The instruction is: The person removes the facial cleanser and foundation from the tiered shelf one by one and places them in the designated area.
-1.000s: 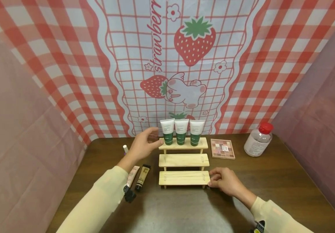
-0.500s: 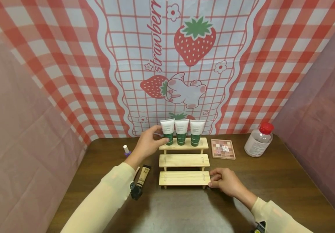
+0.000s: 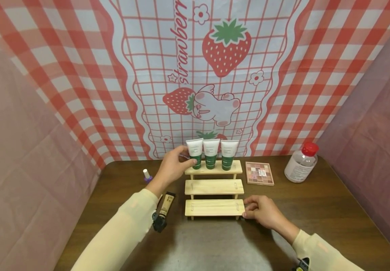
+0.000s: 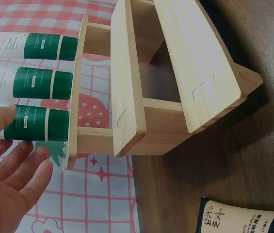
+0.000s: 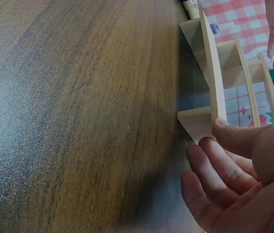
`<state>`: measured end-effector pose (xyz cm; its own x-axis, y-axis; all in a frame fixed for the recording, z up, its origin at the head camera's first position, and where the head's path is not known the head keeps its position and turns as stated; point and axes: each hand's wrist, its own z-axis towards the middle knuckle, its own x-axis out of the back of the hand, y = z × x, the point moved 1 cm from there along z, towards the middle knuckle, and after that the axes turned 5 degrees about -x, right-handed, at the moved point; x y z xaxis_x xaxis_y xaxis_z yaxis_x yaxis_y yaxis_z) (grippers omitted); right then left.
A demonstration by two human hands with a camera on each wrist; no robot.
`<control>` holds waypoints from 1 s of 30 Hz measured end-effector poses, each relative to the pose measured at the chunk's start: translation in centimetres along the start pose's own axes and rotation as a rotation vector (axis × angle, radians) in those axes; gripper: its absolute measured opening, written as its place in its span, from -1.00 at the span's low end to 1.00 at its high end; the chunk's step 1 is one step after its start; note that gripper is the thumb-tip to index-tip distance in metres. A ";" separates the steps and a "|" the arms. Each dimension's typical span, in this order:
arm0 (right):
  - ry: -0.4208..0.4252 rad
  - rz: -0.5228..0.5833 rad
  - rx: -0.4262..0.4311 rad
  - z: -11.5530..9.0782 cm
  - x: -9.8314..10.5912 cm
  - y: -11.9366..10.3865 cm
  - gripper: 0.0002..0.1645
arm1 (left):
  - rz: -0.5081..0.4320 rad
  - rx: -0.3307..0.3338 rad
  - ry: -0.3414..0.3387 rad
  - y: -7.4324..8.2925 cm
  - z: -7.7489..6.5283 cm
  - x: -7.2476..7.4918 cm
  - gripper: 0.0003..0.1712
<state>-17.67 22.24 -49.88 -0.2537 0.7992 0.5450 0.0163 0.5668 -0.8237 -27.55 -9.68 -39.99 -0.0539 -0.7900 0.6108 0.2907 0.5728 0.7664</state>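
While left grip [image 3: 173,164] pinches 1 tube [image 3: 195,148], right grip [image 3: 262,211] pinches rack [image 3: 214,186] by its edge [image 3: 242,207].

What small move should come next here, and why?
Perhaps ease the leftmost tube slightly left: the left hand pinches it, it stands closer to the middle tube than the right tube does, and the right hand holds the wooden stand.

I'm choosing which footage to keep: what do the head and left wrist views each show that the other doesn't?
Only the head view: palette, red-capped bottle, white-capped purple bottle, right hand. Only the left wrist view: palm of the left hand, outer side of the wooden stand. Both: left hand, stand, three white-and-green tubes, beige tube, table, cloth.
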 end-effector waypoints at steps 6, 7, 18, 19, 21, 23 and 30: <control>-0.005 0.001 0.001 0.0 0.0 0.0 -0.54 | 0.014 -0.006 0.019 0.2 0.1 0.0 -0.57; -0.006 0.000 0.001 0.0 0.0 0.0 -0.54 | 0.013 -0.006 0.022 0.2 0.1 0.0 -0.57; -0.006 -0.004 0.000 0.0 0.0 0.0 -0.54 | -0.022 -0.029 0.037 0.1 0.2 0.0 -0.68; -0.006 -0.006 0.000 0.0 0.0 0.0 -0.55 | -0.028 -0.028 0.035 0.1 0.1 0.1 -0.68; -0.007 -0.008 0.000 0.0 0.0 0.0 -0.54 | -0.035 -0.020 0.029 0.1 0.0 0.3 -0.68; -0.008 -0.009 -0.002 0.0 0.0 0.0 -0.54 | -0.040 -0.015 0.024 0.1 -0.3 0.7 -0.66; -0.001 -0.010 -0.015 0.0 0.0 -0.1 -0.55 | -0.047 -0.018 0.029 0.0 -2.0 2.7 -0.62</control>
<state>-17.64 22.19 -49.75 -0.2553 0.7929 0.5533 0.0279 0.5780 -0.8155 -25.83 -12.25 -38.77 -0.0400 -0.8222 0.5678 0.3059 0.5309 0.7903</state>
